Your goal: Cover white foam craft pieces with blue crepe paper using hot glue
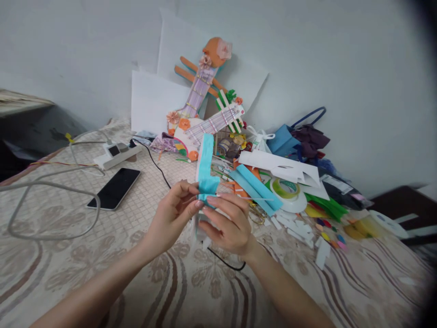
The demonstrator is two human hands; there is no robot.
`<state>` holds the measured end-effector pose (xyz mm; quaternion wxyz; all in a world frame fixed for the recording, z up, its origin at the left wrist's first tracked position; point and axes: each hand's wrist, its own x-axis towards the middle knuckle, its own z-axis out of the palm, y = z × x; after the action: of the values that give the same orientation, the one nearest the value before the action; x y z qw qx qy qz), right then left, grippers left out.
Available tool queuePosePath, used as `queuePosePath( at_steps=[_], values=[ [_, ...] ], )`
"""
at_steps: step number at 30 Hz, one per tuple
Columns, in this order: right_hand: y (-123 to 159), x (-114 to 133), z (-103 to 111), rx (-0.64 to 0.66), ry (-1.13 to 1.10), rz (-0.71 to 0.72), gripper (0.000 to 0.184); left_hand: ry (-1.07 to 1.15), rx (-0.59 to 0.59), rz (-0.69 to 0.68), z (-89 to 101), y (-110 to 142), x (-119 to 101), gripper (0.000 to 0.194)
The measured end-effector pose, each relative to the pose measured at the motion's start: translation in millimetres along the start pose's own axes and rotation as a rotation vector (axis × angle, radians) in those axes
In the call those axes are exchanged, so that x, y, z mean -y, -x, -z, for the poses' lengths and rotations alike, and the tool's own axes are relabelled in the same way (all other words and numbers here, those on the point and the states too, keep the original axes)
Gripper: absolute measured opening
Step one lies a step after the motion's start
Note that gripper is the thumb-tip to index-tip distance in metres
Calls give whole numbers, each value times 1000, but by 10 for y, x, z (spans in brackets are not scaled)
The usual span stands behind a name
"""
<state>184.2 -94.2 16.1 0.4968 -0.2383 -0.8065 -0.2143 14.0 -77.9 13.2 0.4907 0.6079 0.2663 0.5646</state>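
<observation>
My left hand (pixel 172 214) and my right hand (pixel 227 223) meet in the middle of the view, both pinching the lower end of a light blue and white foam strip (pixel 205 166) that stands upright between them. My fingertips close on the folded blue end of the strip. A white piece under my right palm is mostly hidden. Just right of my hands lie more blue foam strips (pixel 254 184) and a roll of tape (pixel 288 193).
A black phone (pixel 114 188) lies to the left beside a white power strip (pixel 118 155) with grey cables (pixel 51 200). Paper craft guitars (pixel 201 105) lean on the wall. Paper scraps, white card (pixel 280 166), a blue bag (pixel 285 139) and coloured bits crowd the right.
</observation>
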Motion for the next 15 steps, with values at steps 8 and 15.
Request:
queuePosePath(
  at_steps=[8,15],
  values=[
    [142,15,18,-273,-520,-483,33,-173,7,-68,13,-1,59,13],
    [220,-50,-58,-304,-1019,-1153,36,-252,20,-66,45,-10,50,16]
  ],
)
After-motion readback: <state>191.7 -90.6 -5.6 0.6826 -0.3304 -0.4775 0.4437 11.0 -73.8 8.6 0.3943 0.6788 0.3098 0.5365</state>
